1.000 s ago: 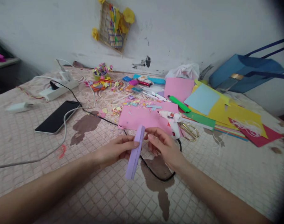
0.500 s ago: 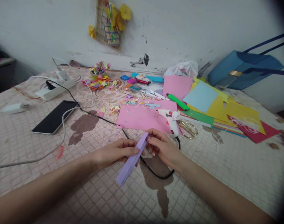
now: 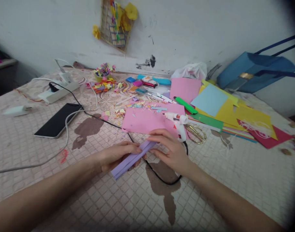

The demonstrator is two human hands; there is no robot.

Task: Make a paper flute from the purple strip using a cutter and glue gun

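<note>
At centre of the head view, your L hand (image 3: 120, 156) pinches a folded purple paper strip (image 3: 128, 163) near its middle, thumb on top, fingers beneath. Strip is held tilted above the cloth-covered table (image 3: 101, 203), near end pointing down-left. Your R hand (image 3: 173, 151) has its fingers over the strip's far end, thumb just below; can't tell if that grip is closed.

Just beyond your hands: pink sheet (image 3: 147, 120) w/ paper scraps along its far edge, & a white glue gun (image 3: 178, 120) on its R end; any print there is too small to read. Gold-handled scissors (image 3: 197, 134) lie just R of it.

Further L: dark-screened phone (image 3: 57, 120). Far R: blue bag (image 3: 244, 74).

On the wall (image 3: 186, 35), approx. centre: faint handwritten marks (image 3: 150, 22), poss. digits, too pale to read for sure.
</note>
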